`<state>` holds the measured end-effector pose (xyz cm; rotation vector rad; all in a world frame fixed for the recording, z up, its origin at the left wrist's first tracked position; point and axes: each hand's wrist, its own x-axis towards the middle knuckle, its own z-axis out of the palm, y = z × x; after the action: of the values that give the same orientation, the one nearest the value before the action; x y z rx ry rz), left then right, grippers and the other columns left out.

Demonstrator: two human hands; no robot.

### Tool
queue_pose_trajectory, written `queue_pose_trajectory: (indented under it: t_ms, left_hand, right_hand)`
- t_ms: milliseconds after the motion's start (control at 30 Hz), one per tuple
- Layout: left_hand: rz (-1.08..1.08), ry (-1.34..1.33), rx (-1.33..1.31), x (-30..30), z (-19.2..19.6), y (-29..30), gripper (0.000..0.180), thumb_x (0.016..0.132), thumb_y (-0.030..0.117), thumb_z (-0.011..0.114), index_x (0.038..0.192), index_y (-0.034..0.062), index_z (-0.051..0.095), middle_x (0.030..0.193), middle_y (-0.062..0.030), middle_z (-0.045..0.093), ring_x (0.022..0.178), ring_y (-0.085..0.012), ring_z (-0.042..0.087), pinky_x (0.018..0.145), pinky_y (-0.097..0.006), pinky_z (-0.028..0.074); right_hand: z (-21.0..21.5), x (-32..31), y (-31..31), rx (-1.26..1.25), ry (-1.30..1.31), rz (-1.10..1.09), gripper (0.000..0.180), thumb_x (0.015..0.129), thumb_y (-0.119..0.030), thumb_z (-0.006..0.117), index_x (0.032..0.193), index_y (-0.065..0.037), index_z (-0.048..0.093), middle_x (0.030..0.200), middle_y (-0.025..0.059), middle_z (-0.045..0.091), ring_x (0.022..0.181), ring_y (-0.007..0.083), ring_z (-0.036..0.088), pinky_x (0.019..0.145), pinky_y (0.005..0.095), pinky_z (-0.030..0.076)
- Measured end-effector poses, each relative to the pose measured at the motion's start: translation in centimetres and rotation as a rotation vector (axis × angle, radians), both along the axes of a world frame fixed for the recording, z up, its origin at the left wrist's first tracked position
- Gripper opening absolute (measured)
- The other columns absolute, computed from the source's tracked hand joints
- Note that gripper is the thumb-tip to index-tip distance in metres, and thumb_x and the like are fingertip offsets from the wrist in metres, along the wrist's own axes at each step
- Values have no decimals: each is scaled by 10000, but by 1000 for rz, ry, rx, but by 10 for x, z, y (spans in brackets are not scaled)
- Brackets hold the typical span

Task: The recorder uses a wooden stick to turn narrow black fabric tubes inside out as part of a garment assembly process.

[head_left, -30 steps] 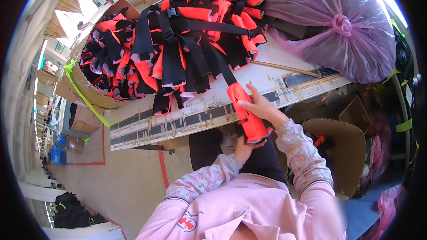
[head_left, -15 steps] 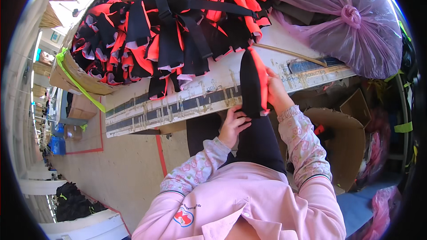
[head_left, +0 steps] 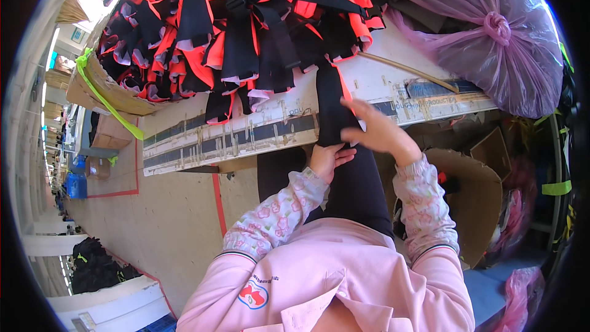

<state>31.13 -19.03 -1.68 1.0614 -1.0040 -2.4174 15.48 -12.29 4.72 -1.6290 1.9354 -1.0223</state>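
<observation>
A long fabric strip [head_left: 334, 107], black on the face toward me with a thin orange-red edge, hangs over the front edge of the table. My left hand [head_left: 329, 160] grips its lower end, fingers curled and partly tucked beneath the fabric. Beside the strip's right edge is my right hand [head_left: 384, 132], fingers apart and holding nothing; its fingertips come close to the cloth, and whether they touch it I cannot tell. Above lies a large heap of similar black and orange-red fabric pieces [head_left: 239, 46], with black straps and a buckle on top.
A tied purple plastic bag [head_left: 491, 61] sits at the table's right, near a thin wooden stick [head_left: 409, 72]. The worn table edge [head_left: 239, 144] runs in front of me. A cardboard box [head_left: 470, 209] stands below right. Another carton [head_left: 86, 95] holds the heap's left side.
My right hand has let go of the strip and moved slightly down, its fingers opening. The strip has shifted left and turned, showing more black. My left hand has moved right under its end.
</observation>
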Motion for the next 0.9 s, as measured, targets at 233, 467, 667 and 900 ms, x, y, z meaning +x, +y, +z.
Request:
queue_pose_trajectory:
  t_ms: [233, 467, 667, 900]
  left_hand:
    - [248, 33, -55, -1, 3, 8, 251, 818, 16, 571, 1053, 24, 484, 885, -90, 606, 768, -229, 642, 728, -364, 555]
    - [175, -74, -348, 10, -18, -9, 98, 816, 45, 595, 885, 33, 526, 614, -34, 528, 447, -145, 518, 570, -334, 541]
    - [109, -145, -151, 24, -26, -20, 176, 882, 180, 483, 940, 24, 540, 626, -67, 549, 417, -148, 502, 458, -314, 504]
    - [-64, 107, 212, 9, -20, -4, 396, 911, 381, 463, 1114, 48, 532, 917, -119, 613, 810, -251, 637, 734, -420, 544]
  right_hand:
    - [-28, 23, 13, -1, -22, -293, 576, 655, 139, 460, 1194, -60, 490, 960, 241, 527, 904, 422, 523, 785, 433, 448]
    - [-42, 23, 8, -123, -29, -328, 557, 648, 164, 453, 1154, -61, 511, 935, 203, 552, 772, 353, 584, 682, 383, 489]
    - [-36, 32, 8, 91, -435, -321, 539, 683, 181, 421, 1155, -69, 500, 901, 137, 551, 488, 137, 537, 406, 263, 451]
    - [-56, 40, 7, 2, -302, -388, 547, 683, 158, 484, 1175, -81, 480, 827, 147, 559, 616, 218, 588, 539, 321, 484]
